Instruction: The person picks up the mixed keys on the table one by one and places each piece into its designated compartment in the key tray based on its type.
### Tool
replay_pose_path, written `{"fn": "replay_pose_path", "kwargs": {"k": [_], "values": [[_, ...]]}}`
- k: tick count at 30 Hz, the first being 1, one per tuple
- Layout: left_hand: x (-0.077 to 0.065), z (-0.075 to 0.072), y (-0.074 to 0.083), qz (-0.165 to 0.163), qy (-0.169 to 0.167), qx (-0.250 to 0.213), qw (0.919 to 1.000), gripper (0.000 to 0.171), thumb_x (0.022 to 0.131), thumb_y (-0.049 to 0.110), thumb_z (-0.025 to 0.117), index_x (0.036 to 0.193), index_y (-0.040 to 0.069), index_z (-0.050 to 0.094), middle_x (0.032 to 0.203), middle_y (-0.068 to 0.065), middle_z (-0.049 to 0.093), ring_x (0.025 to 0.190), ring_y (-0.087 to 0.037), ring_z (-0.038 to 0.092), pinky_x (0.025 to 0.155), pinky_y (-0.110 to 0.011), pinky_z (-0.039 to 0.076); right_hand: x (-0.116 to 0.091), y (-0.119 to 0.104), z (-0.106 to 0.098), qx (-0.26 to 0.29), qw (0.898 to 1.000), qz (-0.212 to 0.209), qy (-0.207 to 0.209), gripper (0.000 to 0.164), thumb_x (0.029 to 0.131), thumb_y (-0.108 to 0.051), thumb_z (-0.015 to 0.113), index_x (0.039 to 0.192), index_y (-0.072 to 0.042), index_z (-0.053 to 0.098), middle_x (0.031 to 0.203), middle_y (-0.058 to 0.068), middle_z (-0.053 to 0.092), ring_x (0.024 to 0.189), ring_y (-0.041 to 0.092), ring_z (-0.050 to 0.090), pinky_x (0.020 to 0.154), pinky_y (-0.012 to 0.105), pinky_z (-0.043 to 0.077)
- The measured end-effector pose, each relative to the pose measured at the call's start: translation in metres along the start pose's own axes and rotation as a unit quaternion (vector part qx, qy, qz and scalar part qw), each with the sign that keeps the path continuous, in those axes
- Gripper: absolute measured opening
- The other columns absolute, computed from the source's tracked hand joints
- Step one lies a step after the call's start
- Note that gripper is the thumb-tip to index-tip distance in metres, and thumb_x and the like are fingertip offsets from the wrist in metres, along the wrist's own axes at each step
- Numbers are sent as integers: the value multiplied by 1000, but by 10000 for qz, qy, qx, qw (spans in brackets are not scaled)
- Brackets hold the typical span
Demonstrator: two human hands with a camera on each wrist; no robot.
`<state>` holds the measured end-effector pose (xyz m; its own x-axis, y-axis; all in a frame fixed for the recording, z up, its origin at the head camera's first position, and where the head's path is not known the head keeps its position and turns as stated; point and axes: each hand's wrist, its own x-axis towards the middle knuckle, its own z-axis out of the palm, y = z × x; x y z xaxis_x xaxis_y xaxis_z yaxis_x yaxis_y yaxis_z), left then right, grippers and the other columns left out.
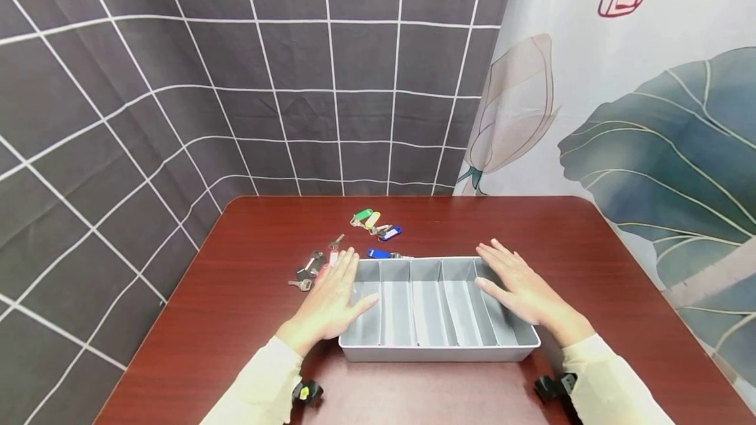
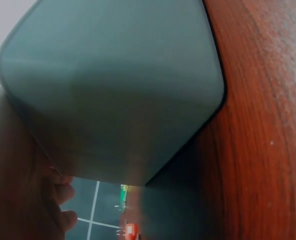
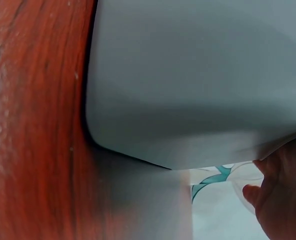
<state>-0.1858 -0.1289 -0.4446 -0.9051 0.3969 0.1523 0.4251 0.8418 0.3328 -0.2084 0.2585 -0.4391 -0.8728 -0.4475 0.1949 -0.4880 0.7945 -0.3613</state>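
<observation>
A grey tray (image 1: 443, 354) with several long compartments sits on the table in the head view; nothing lies in the compartments. My left hand (image 1: 331, 297) rests on its left rim, fingers straight and thumb reaching over the leftmost compartment. On the right rim lies my right hand (image 1: 520, 284), fingers extended and thumb over the rightmost compartment. Both wrist views show the tray's outer walls (image 2: 113, 90) (image 3: 198, 75) close up. Just beyond the left fingertips are keys with red tags (image 1: 333, 258) and a black tag (image 1: 306, 273), partly hidden by that hand.
Behind the tray lie keys with a green tag (image 1: 363, 214), a yellow tag (image 1: 373, 220) and a blue tag (image 1: 390, 233). Another blue-tagged key (image 1: 379, 254) is close to the tray's back rim. The dark red table (image 1: 596, 241) meets a gridded curtain (image 1: 295, 117) at the back.
</observation>
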Motion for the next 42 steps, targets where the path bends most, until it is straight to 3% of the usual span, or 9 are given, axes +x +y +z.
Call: {"fn": "replay_pose_path", "kwargs": {"k": [7, 15, 20, 25, 29, 34, 42], "values": [[4, -8, -8, 119, 17, -109, 9999, 88, 92, 68, 36, 151, 4, 24, 158, -11, 22, 146, -24, 15, 114, -46, 19, 4, -1, -2, -66, 10000, 38, 5, 69, 95, -50, 52, 148, -9, 36, 152, 11, 35, 144, 33, 17, 112, 57, 14], [4, -26, -26, 105, 290, -311, 9990, 73, 97, 57, 41, 147, 5, 37, 154, -10, 31, 143, -27, 24, 112, -48, 23, 7, -2, -4, -167, 9998, -38, 25, 69, 95, -52, 51, 147, -10, 38, 150, 11, 38, 143, 33, 20, 110, 59, 17], [29, -43, -45, 221, 475, -590, 9969, 53, 97, 42, 52, 137, 7, 53, 141, -9, 50, 130, -26, 46, 107, -45, 35, 8, -1, -6, -199, 9998, -47, 18, 68, 95, -52, 51, 147, -9, 38, 150, 11, 38, 143, 33, 20, 110, 59, 18], [63, -51, -60, 468, 417, -466, 9969, 40, 91, 28, 66, 125, 8, 64, 120, -8, 65, 110, -24, 60, 97, -42, 45, 7, -1, -5, -225, 9997, -16, -18, 69, 95, -52, 51, 147, -9, 38, 150, 10, 38, 143, 33, 20, 110, 58, 18], [83, -47, -66, 581, 163, -370, 9975, 41, 87, 27, 71, 123, 7, 65, 115, -9, 67, 103, -25, 62, 94, -42, 46, 6, -1, -6, -246, 9997, -36, -17, 69, 95, -52, 51, 147, -9, 38, 150, 9, 38, 143, 33, 20, 111, 57, 18], [101, -29, -68, 716, -105, -496, 9961, 42, 85, 27, 75, 120, 6, 67, 115, -9, 68, 99, -25, 64, 93, -40, 47, 4, -2, -6, -271, 9996, -42, -36, 69, 95, -53, 51, 147, -10, 38, 150, 9, 38, 144, 32, 19, 113, 54, 15], [116, 3, -64, 1121, -320, -524, 9918, 39, 80, 27, 79, 115, 13, 71, 113, 1, 69, 108, -17, 62, 94, -36, 46, -1, -2, -2, -263, 9996, -85, -18, 68, 95, -52, 51, 147, -10, 39, 150, 10, 39, 143, 33, 21, 111, 56, 17]]}}
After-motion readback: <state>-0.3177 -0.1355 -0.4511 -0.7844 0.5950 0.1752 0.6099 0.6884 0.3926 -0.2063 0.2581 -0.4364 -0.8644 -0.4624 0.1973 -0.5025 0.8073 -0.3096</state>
